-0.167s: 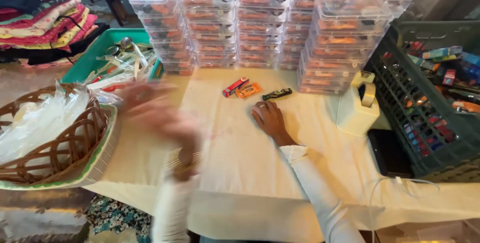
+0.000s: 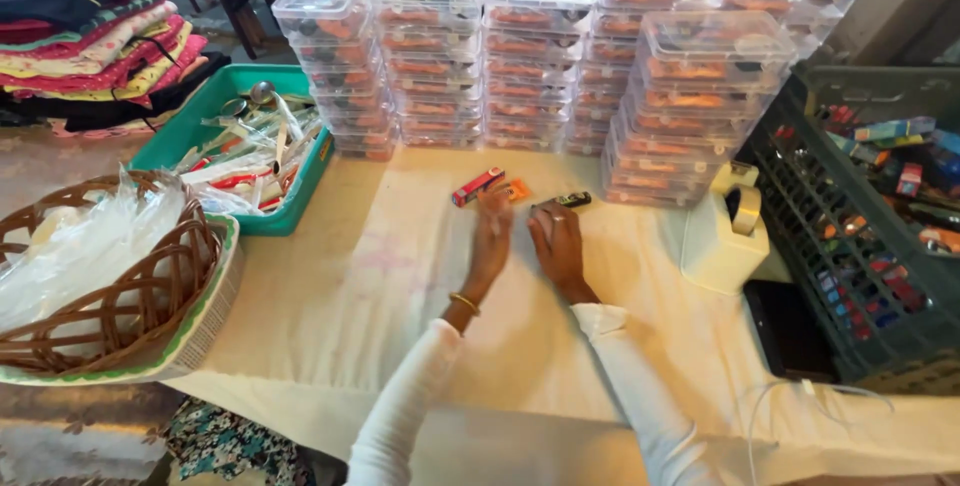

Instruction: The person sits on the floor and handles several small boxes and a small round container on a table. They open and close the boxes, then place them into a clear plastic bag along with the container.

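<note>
My left hand (image 2: 490, 241) stretches forward over the cream tablecloth (image 2: 360, 286), fingers blurred, its tips close to a small red toy car (image 2: 477, 186) and an orange piece (image 2: 516, 189). A gold bangle sits on that wrist. Beside it my right hand (image 2: 556, 241) rests palm down on the cloth, fingertips just short of a small dark toy car (image 2: 573, 200). Neither hand visibly holds anything. Both arms wear white sleeves.
Stacks of clear lidded boxes (image 2: 520, 56) with orange contents line the back. A teal tray (image 2: 190, 136) of utensils and a wicker basket (image 2: 110, 296) with plastic bags stand left. A white tape dispenser (image 2: 725, 231) and a dark crate (image 2: 850, 226) of small toys stand right. Folded cloths (image 2: 90, 36) lie far left.
My left hand has swung from the left side near the basket across to the middle, beside the right hand. The right hand has stayed in place.
</note>
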